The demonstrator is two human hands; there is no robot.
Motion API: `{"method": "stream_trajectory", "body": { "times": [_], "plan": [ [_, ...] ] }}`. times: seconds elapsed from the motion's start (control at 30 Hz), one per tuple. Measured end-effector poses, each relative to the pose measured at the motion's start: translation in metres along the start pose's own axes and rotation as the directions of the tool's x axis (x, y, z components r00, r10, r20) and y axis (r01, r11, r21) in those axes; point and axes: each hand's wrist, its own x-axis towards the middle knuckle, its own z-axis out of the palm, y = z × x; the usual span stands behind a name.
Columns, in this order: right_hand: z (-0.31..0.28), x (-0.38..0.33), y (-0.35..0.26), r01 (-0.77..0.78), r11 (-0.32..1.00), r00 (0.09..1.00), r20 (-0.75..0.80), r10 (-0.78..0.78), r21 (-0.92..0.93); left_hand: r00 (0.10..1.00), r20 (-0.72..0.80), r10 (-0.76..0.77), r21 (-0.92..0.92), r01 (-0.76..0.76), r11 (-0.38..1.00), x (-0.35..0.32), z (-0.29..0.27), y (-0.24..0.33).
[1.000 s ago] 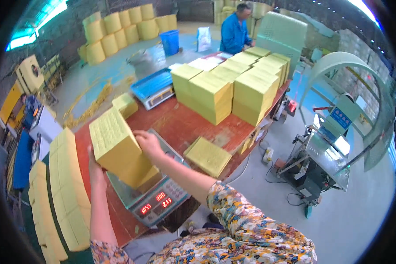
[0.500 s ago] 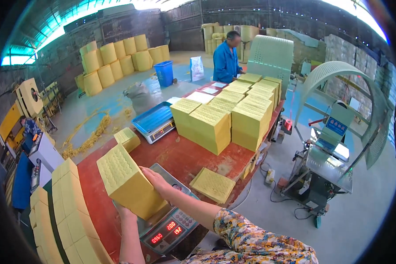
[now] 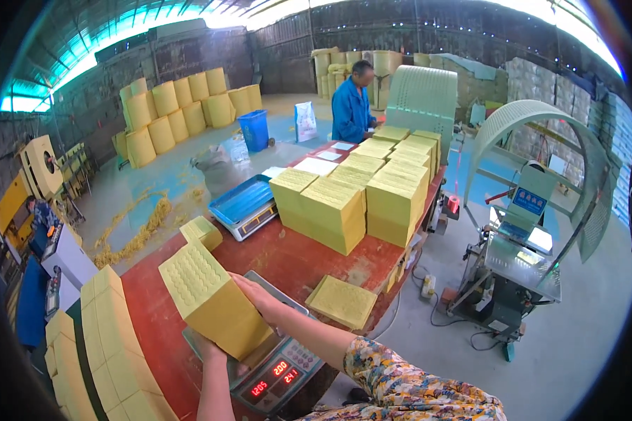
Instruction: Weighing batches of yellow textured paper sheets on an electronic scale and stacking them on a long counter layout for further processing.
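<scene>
A thick block of stacked yellow paper (image 3: 211, 295), its top sheet pressed with wavy lines, sits tilted over a digital scale (image 3: 277, 372) with lit red digits. My left hand (image 3: 209, 349) grips the block low on its near left side, its fingers partly hidden beneath. Against the block's right side lies my right hand (image 3: 258, 296), thumb near the top edge. Between the two palms the block is held; its base covers much of the scale's metal pan. Right of the scale, a thin yellow paper stack (image 3: 342, 302) lies flat on the red table (image 3: 260, 256).
Tall yellow paper stacks (image 3: 330, 210) crowd the table's far half, beside a blue-tray scale (image 3: 243, 205). A small stack (image 3: 202, 231) stands behind my block. More blocks (image 3: 112, 330) line the left. A strapping machine (image 3: 519, 259) stands right; a person in blue (image 3: 351, 109) works behind.
The block has come down slightly and to the right with both hands still on it. The scale's red digits have changed. The whole view has shifted a little.
</scene>
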Motion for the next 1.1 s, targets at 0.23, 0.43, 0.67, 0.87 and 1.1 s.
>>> {"method": "stream_trajectory", "body": {
  "times": [0.23, 0.43, 0.67, 0.87, 1.1],
  "plan": [
    [0.015, -0.008, -0.009, -0.015, 1.000, 1.000, 0.004, 0.015, 0.013, 0.998, 0.018, -0.055, -0.015, 0.055, 0.998, 0.006, -0.017, -0.007],
    [0.010, -0.012, -0.005, 0.017, 0.998, 1.000, -0.015, -0.018, -0.057, 0.996, 0.064, -0.068, -0.001, 0.069, 0.998, 0.000, -0.021, -0.011],
    [-0.003, -0.048, 0.002, -0.001, 0.995, 0.979, -0.200, 0.021, 0.099, 0.998, -0.042, -0.054, -0.335, 0.037, 0.942, -0.025, 0.006, -0.004],
    [0.008, -0.108, -0.010, -0.018, 1.000, 0.983, -0.182, 0.015, -0.014, 0.993, -0.118, 0.008, -0.121, -0.022, 0.992, -0.085, -0.004, 0.008],
    [-0.028, -0.190, -0.029, -0.167, 0.970, 0.955, -0.216, 0.204, 0.178, 0.990, -0.134, -0.045, -0.165, 0.022, 0.986, -0.171, -0.051, 0.050]
  ]
}}
